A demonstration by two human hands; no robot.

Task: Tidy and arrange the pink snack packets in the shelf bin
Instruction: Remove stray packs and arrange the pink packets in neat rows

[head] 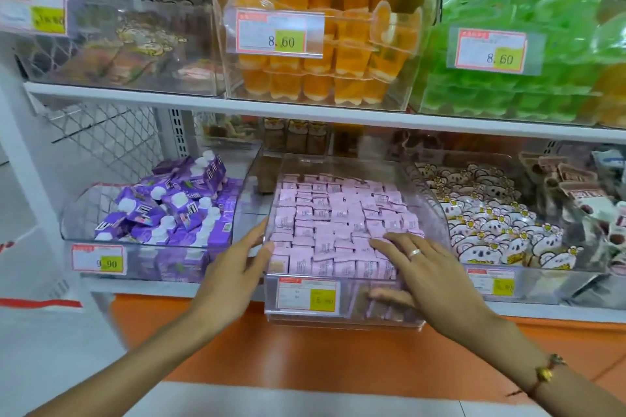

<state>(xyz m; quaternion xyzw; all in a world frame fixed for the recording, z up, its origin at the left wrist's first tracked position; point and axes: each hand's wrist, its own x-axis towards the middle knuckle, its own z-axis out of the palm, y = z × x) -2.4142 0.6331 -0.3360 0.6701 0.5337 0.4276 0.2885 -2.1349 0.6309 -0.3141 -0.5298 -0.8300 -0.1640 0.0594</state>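
Here, pink packets (338, 223) lie in front-to-back rows.

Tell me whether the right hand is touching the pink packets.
Touching. The head view shows the right hand lying flat on the front pink packets, fingers straight.

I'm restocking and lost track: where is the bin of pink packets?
Head view, lower shelf, centre: the clear bin sits between the purple packets and koala packets.
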